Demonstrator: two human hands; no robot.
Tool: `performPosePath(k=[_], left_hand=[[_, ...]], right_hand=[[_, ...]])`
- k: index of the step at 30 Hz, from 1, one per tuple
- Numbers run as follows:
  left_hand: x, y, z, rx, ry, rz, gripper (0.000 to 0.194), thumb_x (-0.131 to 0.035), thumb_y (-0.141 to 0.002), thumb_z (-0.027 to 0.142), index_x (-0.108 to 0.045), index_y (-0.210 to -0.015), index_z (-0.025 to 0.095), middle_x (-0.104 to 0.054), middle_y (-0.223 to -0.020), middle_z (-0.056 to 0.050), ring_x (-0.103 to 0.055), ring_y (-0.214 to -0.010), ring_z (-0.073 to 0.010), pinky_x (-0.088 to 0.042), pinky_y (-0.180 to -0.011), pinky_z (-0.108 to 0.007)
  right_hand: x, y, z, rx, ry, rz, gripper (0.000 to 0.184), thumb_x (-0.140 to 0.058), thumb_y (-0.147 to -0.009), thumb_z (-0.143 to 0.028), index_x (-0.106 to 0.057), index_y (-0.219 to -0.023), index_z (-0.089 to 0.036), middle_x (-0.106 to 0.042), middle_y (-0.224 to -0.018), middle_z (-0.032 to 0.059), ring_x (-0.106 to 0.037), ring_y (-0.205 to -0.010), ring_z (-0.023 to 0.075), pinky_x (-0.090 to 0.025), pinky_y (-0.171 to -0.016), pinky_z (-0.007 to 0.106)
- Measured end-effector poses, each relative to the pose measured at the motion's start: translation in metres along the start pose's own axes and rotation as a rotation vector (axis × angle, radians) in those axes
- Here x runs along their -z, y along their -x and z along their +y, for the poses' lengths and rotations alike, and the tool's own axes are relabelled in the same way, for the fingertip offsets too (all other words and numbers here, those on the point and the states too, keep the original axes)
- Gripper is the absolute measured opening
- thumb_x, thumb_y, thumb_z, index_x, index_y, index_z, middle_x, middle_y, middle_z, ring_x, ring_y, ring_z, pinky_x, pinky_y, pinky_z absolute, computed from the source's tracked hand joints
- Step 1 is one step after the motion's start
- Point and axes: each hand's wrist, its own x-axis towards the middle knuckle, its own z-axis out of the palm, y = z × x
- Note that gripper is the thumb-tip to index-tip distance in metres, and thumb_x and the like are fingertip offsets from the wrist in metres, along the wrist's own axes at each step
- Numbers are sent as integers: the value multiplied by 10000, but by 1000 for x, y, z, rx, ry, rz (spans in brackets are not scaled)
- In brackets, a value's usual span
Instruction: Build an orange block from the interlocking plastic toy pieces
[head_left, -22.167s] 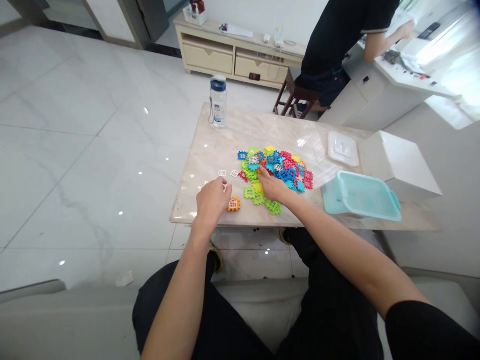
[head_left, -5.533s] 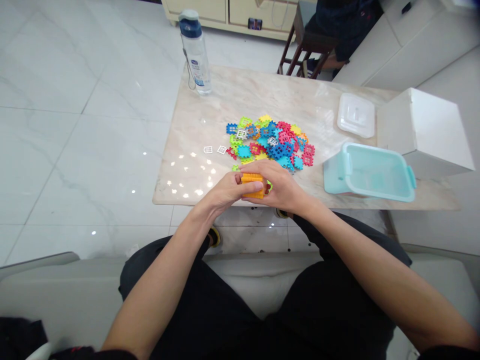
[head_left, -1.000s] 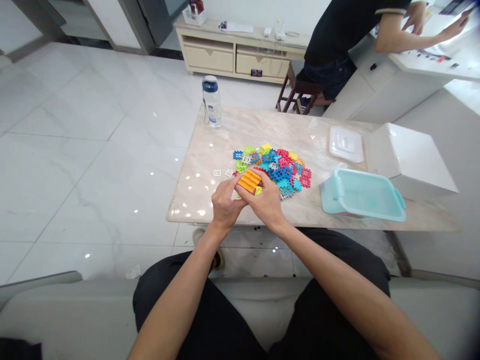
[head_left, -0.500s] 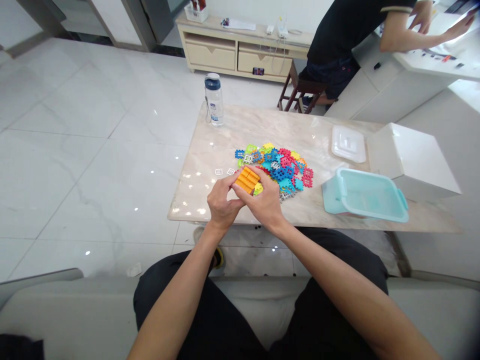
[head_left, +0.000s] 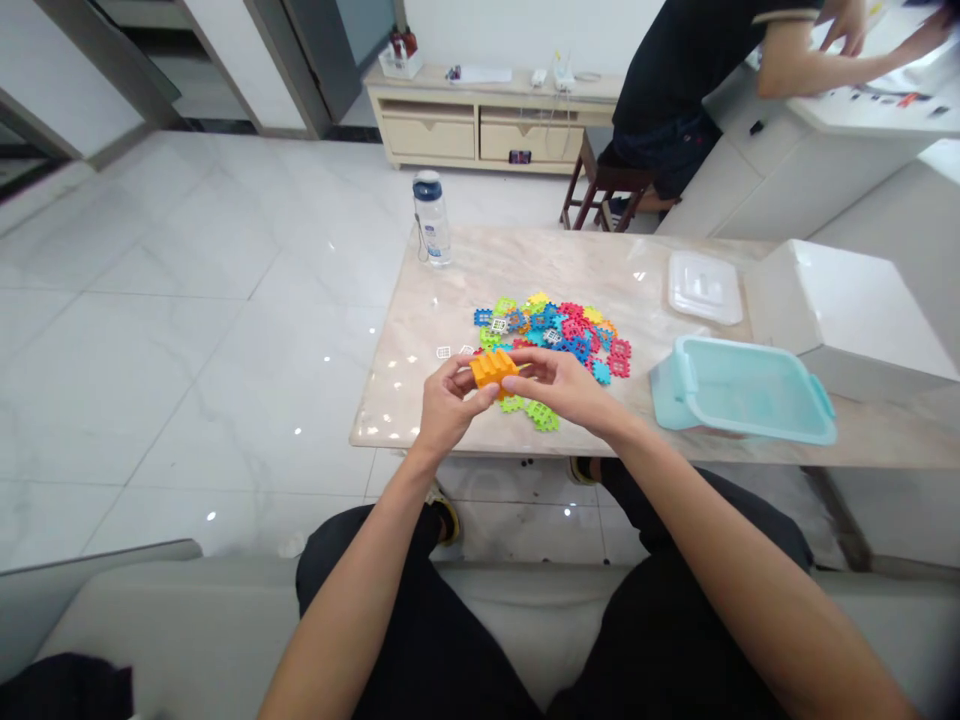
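Note:
A small orange assembly of interlocking waffle-block tiles [head_left: 491,372] is held above the marble table, with my left hand [head_left: 450,403] gripping its left side. My right hand [head_left: 559,385] pinches its right end with the fingertips. Just behind my hands lies a loose pile of multicoloured plastic tiles [head_left: 551,335]. Green tiles [head_left: 542,416] lie under my right hand. Two small white window pieces [head_left: 444,352] lie near my left fingers.
The marble table [head_left: 570,255] holds a water bottle [head_left: 432,220], a clear lid [head_left: 705,287], an aqua plastic box [head_left: 739,392] and a white carton [head_left: 844,310] at right. A co-worker [head_left: 675,90] sits beyond it at a white counter.
My hands have spread further apart, with the right hand now holding the orange assembly at its end. The assembly has turned, and green tiles show below it. The head view has shifted slightly.

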Motion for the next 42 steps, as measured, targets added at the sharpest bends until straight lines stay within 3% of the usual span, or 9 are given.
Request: performPosePath(k=[3,7,12,17,22,26,33,37,42], left_hand=[[5,21,12,124,-45,-24,573,-934,-723,494,-633,-1102,187,-852,-949,-113,-817,-807,-244,-656,-750,-344],[10,64,29,175,-198,93,624,-906,-715,605,-661,-1102,182,-839,-930,-106,-813,-822,-272,-652,-737,-355],[7,114,50,201,-368,215,632,-886,-716,656,-742,-1106,180,-842,-1103,-114,-807,-982,-325,-664,-846,-400],[-6,139,65,231,-409,256,670,-867,-734,704,-790,-1143,179,-850,-1106,-122,-791,-1109,-380,-664,-912,-448],[-20,137,77,233,-430,264,688,-899,-676,726,-803,-1088,183,-855,-1082,-125,-793,-1093,-388,-662,-940,-472],[-26,121,90,236,-539,185,774,-856,-708,767,-757,-1173,156,-838,-1138,-160,-795,-1089,-372,-656,-962,-489],[-40,97,106,-160,-1097,-137,864,-884,-760,633,-615,-1469,220,-676,-1527,-181,-667,-1388,-389,-511,-1212,-584],[-51,87,99,-276,-1289,-204,567,-772,-881,447,-635,-1385,227,-726,-1416,-166,-688,-1323,-382,-534,-1161,-559],[-63,77,97,-213,-1327,-235,344,-663,-909,374,-690,-1219,228,-792,-1229,-140,-749,-1146,-359,-579,-1001,-471]], right_hand=[[0,8,-2,-40,32,-67,444,-886,-847,-482,-829,-1172,-186,-846,-1052,82,-798,-911,230,-640,-831,359],[-19,25,-4,3,57,-80,397,-922,-794,-472,-836,-1043,-175,-840,-1055,89,-791,-974,235,-620,-820,321],[-35,53,-12,-1,-16,-203,385,-968,-736,-482,-831,-931,-180,-822,-939,52,-761,-900,207,-597,-810,289],[-41,74,-16,-85,-73,-208,365,-978,-707,-449,-833,-906,-180,-811,-863,41,-738,-845,197,-577,-764,269],[-38,81,-17,-52,-206,-257,341,-921,-770,-491,-841,-880,-179,-813,-868,31,-718,-821,177,-548,-758,253],[-29,79,-16,-79,-246,-180,283,-918,-772,-406,-842,-902,-166,-819,-882,37,-727,-830,184,-532,-722,238],[-23,71,-14,-204,-237,86,123,-838,-804,-292,-829,-826,-171,-808,-833,24,-716,-790,177,-504,-675,236],[-24,69,-16,-230,-175,99,167,-826,-801,-329,-799,-763,-169,-731,-711,-7,-650,-704,151,-458,-632,231],[-25,70,-11,-191,-57,78,189,-817,-777,-373,-802,-754,-186,-688,-671,-29,-643,-719,148,-436,-635,224]])
